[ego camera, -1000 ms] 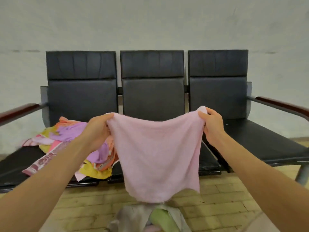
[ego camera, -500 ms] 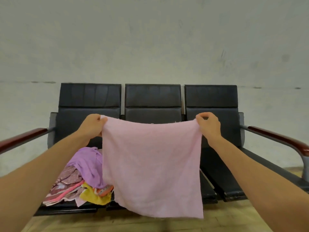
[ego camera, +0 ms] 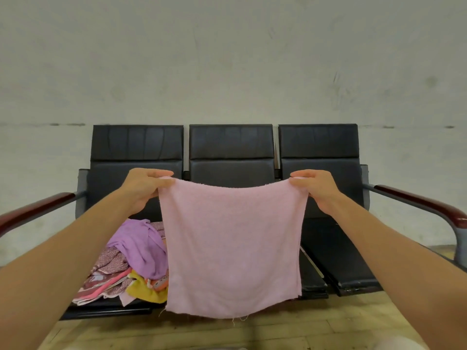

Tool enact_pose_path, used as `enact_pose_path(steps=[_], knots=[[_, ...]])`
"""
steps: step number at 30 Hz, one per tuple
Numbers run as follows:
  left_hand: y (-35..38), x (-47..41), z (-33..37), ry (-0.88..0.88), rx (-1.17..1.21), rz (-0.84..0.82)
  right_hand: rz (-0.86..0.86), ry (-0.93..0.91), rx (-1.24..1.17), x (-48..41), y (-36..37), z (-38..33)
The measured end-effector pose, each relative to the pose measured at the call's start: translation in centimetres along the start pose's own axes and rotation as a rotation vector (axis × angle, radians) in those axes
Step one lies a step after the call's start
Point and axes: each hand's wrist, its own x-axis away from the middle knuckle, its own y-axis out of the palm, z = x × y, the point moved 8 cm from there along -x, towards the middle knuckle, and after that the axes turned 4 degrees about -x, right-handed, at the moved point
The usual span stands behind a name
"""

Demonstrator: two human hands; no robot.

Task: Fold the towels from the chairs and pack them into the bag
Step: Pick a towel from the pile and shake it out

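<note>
At the far left a glossy dark red armrest (ego camera: 38, 210) curves out on a grey metal frame from a row of 3 black chairs (ego camera: 231, 145), their padded, leather-like backs stitched into panels. On the left seat lies a crumpled pile of towels (ego camera: 131, 263): a soft lilac one on top, patterned pink ones beneath, a yellow one at the front edge. Above that pile the left hand (ego camera: 144, 188) pinches the top left corner of a pink towel (ego camera: 232, 248), fingers and thumb closed on the fabric. The pink towel is a fuzzy, roughly square cloth hanging flat in the air in front of the middle chair. Its top edge sags slightly between the 2 hands, and its bottom hem is frayed with loose threads and hangs clear of the pale yellowish floor (ego camera: 278, 332). The right hand (ego camera: 316, 188) pinches the top right corner the same way, level with the left. Further right a second dark red armrest (ego camera: 417, 205) slopes down, and a rough whitish wall (ego camera: 227, 59) stands behind
</note>
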Motion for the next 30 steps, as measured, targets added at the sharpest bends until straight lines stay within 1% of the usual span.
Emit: enact_pose_path(steps=[2,4,7,9,12,15,18,20,25,27,30], knots=[[-0.1,0.3,0.9,0.097,-0.196,0.059,-0.044,-0.034,0.105,0.2,0.0,-0.5],[-0.4,0.9,2.0,0.201,-0.385,0.149,-0.041,-0.075,0.191,0.4,-0.2,-1.1],[-0.2,1.4,3.5,0.341,-0.549,0.229,0.030,-0.151,0.340,0.5,-0.7,-2.3],[-0.1,1.5,4.1,0.388,-0.601,0.269,0.086,-0.224,0.473,0.4,-0.8,-3.3],[-0.2,1.3,4.3,0.406,-0.599,0.330,0.187,-0.367,0.638,0.8,-0.8,-4.6],[-0.2,0.7,3.5,0.383,-0.582,0.350,0.217,-0.433,0.741,1.3,-0.4,-5.0],[0.2,-0.3,1.8,0.341,-0.612,0.356,0.174,-0.385,0.819,0.7,0.1,-3.6],[1.0,-0.7,0.5,0.314,-0.665,0.350,0.115,-0.348,0.851,0.1,0.8,-1.9],[3.8,-2.2,-3.3,0.285,-0.678,0.318,0.009,-0.195,0.823,-2.9,2.6,3.3],[5.1,-3.2,-5.5,0.233,-0.589,0.286,-0.015,-0.147,0.807,-4.4,3.6,5.3],[6.9,-4.9,-9.4,0.083,-0.306,0.232,-0.025,-0.160,0.792,-6.3,5.2,8.1]])
